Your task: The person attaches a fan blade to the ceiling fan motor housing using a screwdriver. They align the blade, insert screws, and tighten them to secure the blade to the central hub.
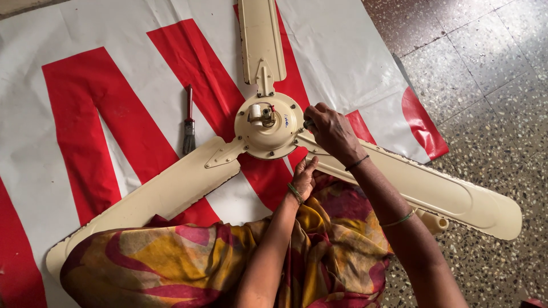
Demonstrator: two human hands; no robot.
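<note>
Three cream blades are radiating from the ceiling fan motor hub (pixel 268 126), which is lying on a red-and-white sheet (pixel 97 91) on the floor, in the middle of the view just beyond my lap. My right hand (pixel 331 132) is closing its fingers around a small dark tool at the hub's right edge, where the right blade (pixel 434 191) joins. My left hand (pixel 304 178) is pressing up under the hub's near edge, fingers together, gripping nothing I can make out. I am judging the hub needs steadying while the tool is turning squarely. A brush (pixel 189 122) is lying well apart at left.
</note>
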